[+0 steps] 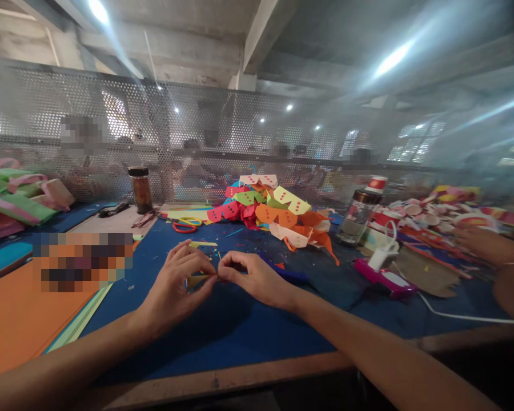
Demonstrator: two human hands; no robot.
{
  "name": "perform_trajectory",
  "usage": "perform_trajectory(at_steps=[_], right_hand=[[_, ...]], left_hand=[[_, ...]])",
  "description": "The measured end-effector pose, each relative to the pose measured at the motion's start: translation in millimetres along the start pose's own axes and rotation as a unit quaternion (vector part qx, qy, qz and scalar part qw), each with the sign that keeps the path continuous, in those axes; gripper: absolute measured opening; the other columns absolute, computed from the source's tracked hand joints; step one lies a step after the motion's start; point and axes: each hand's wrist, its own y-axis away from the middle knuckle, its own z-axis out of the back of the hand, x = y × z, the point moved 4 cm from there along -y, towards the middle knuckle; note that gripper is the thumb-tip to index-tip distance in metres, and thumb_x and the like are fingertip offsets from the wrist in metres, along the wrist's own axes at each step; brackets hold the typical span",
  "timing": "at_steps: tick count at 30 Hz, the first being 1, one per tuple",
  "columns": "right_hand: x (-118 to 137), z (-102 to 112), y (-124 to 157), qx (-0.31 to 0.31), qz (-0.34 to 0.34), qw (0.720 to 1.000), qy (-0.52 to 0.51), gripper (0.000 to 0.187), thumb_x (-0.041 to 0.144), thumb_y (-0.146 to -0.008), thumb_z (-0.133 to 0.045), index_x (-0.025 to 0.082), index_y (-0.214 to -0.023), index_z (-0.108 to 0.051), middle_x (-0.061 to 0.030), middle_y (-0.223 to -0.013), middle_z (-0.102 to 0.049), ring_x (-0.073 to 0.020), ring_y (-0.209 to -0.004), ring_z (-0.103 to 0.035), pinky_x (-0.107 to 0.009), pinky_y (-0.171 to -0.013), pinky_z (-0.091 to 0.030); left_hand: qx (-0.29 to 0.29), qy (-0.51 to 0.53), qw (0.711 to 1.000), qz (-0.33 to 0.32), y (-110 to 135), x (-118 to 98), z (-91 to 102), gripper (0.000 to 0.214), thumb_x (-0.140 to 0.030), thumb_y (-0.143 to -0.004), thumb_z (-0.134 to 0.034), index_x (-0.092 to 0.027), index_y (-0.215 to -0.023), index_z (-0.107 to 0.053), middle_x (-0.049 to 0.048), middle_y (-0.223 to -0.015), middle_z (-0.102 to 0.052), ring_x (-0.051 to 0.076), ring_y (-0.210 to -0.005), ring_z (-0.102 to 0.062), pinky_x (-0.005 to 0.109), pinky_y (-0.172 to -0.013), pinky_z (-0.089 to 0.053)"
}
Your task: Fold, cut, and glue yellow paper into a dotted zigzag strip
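Note:
My left hand point(175, 282) and my right hand point(251, 277) meet over the blue table mat point(223, 325). Both pinch a small yellowish paper piece point(197, 279) between thumb and fingers, the left from its left side, the right at its right tip. The fingers of both hands are curled closed round it. Just beyond the hands lies a small yellow paper strip point(203, 244) and a dark blue scrap point(289, 274).
A heap of coloured paper cut-outs point(269, 214) lies behind, with red-and-yellow scissors point(185, 224) left of it. Orange sheets point(12, 319) lie at left. Two jars point(141, 189) point(357, 217) stand on the table. A pink phone point(388, 279) with white charger sits right; another person's arm point(497, 254) reaches in there.

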Motion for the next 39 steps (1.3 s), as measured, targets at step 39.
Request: perform_trajectory(at_steps=[39], right_hand=[[14,3,12,-0.157,0.245,0.894,0.34,0.005,0.022,-0.093,-0.063,0.021,-0.096,-0.067,-0.0039,-0.096,-0.072,-0.0181,-0.093,-0.064,-0.036,-0.087,-0.041]], left_hand=[[-0.031,0.024,0.999,0.022,1,7,-1.1,0.006,-0.021,-0.088,-0.064,-0.026,-0.087,-0.066,-0.0012,-0.086,-0.071,0.019,-0.088,-0.065,0.055,-0.105,-0.036]])
